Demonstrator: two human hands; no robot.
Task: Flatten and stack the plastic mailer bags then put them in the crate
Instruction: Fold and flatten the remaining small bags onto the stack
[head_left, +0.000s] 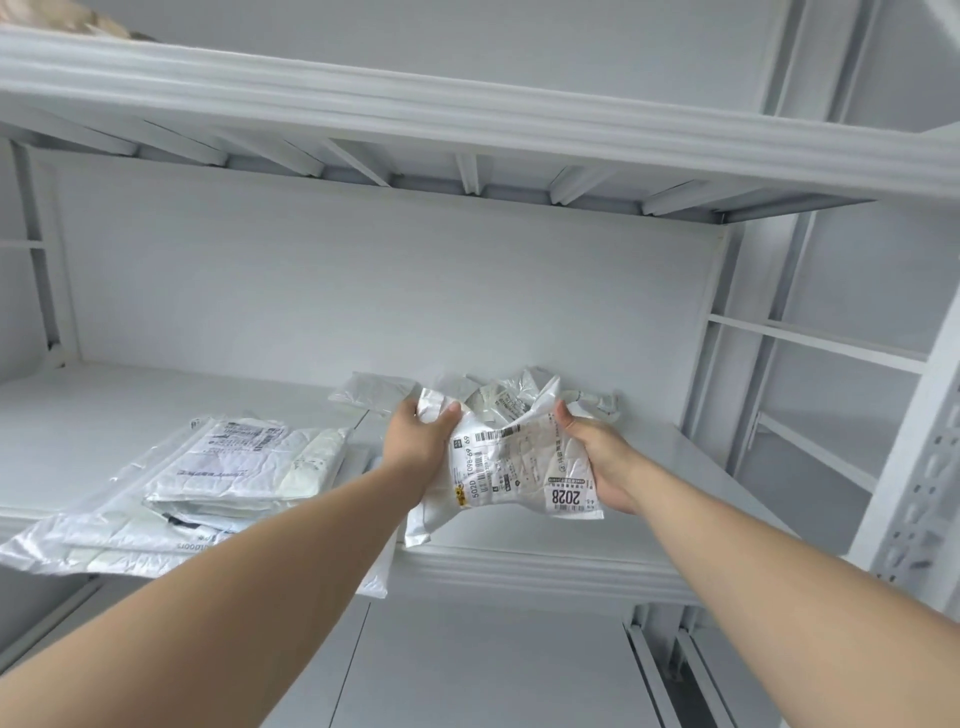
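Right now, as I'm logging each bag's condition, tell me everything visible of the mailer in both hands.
The mailer is white, glossy plastic, crumpled, its shipping label with barcodes and "2028" facing the camera. It is held above the shelf: the left hand pinches its upper left, the right hand grips its right edge.

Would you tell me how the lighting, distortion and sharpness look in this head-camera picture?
Head view: soft, even light, with slight shade under the upper shelf; the wide lens bows the shelf edges and stretches both forearms; the label on the held mailer bag is sharp, the flattened stack at left slightly softer.
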